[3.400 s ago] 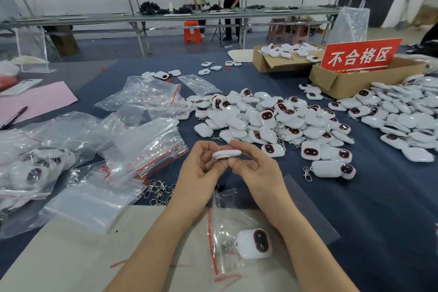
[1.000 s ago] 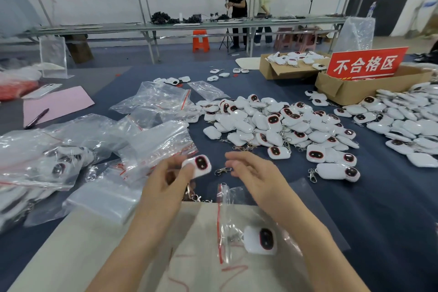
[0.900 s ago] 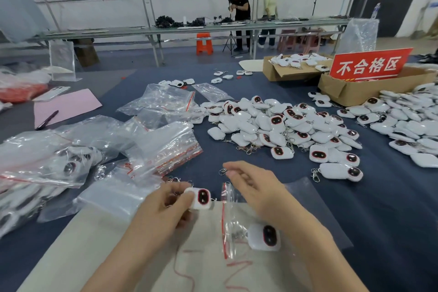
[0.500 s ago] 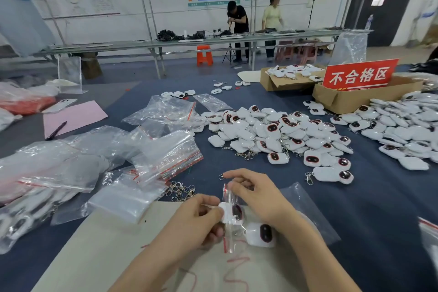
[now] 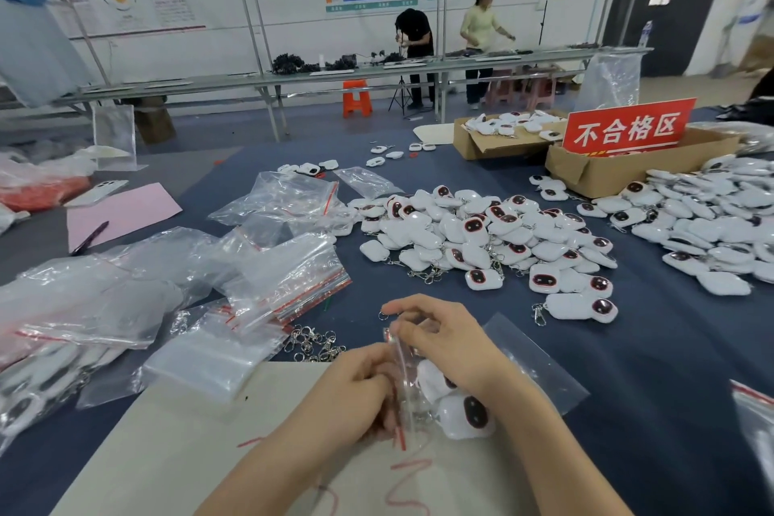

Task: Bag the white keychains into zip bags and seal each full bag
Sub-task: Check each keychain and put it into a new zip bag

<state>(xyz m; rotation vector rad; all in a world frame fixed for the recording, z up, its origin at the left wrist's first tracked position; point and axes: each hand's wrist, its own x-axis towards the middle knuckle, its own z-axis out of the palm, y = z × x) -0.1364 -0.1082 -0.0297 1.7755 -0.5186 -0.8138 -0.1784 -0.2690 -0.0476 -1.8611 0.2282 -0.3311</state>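
Left hand [image 5: 360, 394] fingers curl on the red-striped mouth of the zip bag [image 5: 532, 369] and right hand [image 5: 450, 341] fingers pinch its top edge, just this side of the loose keychain pile [image 5: 481, 235], where the two white keychains [image 5: 467, 415] inside could crowd the opening and block sealing

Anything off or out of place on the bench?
A heap of loose metal clasps lies on the blue cloth beside the empty zip bags, attached to no keychain. The zip bag held by the left hand and right hand looks fine.
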